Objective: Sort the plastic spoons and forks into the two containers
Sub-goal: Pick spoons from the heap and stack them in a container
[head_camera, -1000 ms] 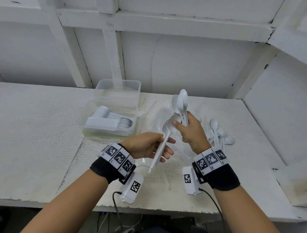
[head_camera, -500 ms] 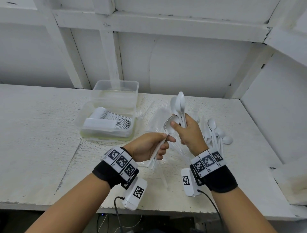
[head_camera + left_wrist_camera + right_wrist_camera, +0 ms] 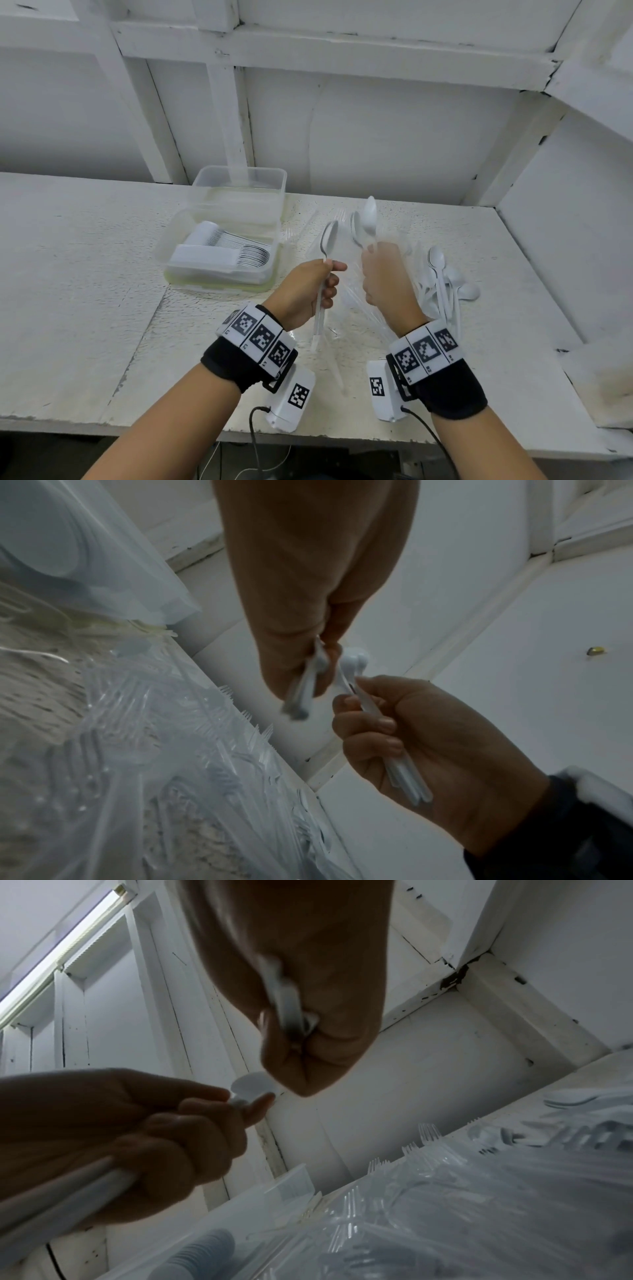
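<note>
Head view: left hand [image 3: 310, 291] clenched round one white spoon [image 3: 327, 245], bowl up; right hand [image 3: 387, 281] grips a small bunch of spoons [image 3: 364, 222], bowls up. Near container [image 3: 191, 274] toward the surface's back-left holds stacked spoons; far container [image 3: 239, 178] looks empty. Loose spoons [image 3: 442, 281] lie right of the hands, clear forks [image 3: 359, 308] under them.

Left wrist: fingers [image 3: 373, 723] wrapped on handle — firm.

Right wrist: fingers [image 3: 308, 1045] closed on several handles, blurred.

Risk, judged: bunch fans or slips if right grip loosens during transfer; clear forks hard to see, so a fork could get mixed w/ spoons.
</note>
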